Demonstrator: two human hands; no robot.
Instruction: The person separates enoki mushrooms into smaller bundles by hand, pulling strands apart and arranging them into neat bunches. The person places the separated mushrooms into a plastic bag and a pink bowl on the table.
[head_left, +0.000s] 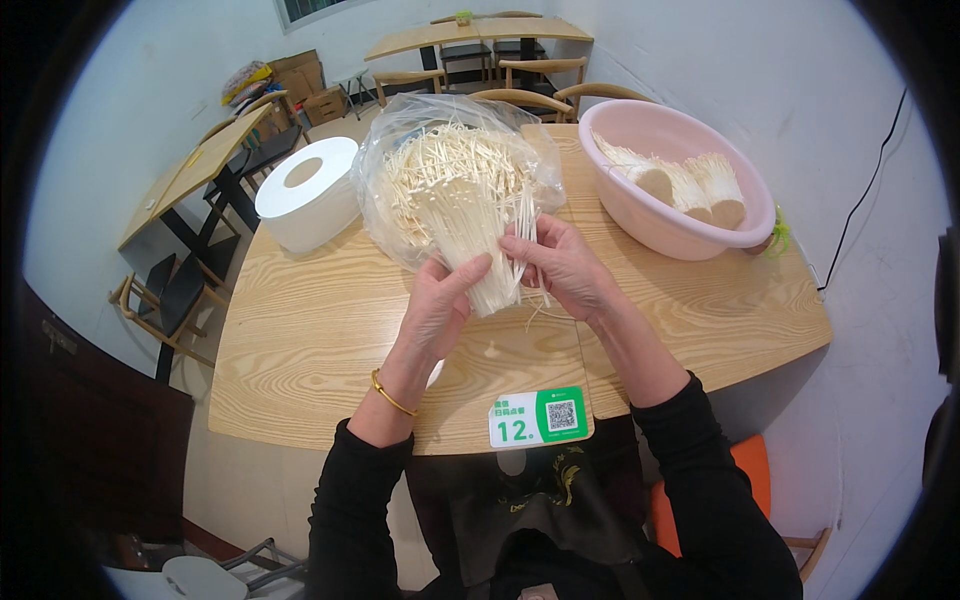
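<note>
Between my two hands, over the wooden table (300, 330), is a bunch of enoki mushrooms (469, 232). My left hand (444, 298) grips its lower left side with the thumb on top. On the right, my right hand (553, 259) pinches several strands that stand partly apart from the bunch. Just beyond, a clear plastic bag (382, 217) lies open, heaped with loose enoki strands (420, 161). A pink plastic basin (660, 232) at the right back holds several enoki clusters (712, 187) with their root ends on. A few loose strands lie near my right hand.
A large white paper roll (311, 202) stands left of the bag. A green and white card (538, 417) with a printed code lies at the near edge. Part of a white object shows beside my left wrist. A wall runs along the right; other tables and chairs stand behind.
</note>
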